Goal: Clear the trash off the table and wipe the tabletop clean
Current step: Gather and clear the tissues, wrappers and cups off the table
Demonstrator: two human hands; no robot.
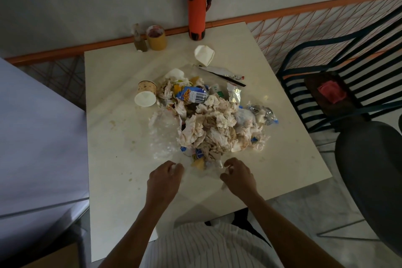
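From the head view I see a trash pile [208, 119] of crumpled napkins, wrappers and clear plastic heaped mid-bench [113, 137]. My left hand [164, 177] and right hand [238, 177] sit at the pile's near edge, fingers curled; each seems to pinch clear plastic film, though I cannot tell for sure. A tipped paper cup [146, 93] lies beside the pile's left, a crushed white cup [204, 54] behind it. An orange bottle [196, 4] and a jar [156, 38] stand at the far edge. A chair [330, 85] stands right.
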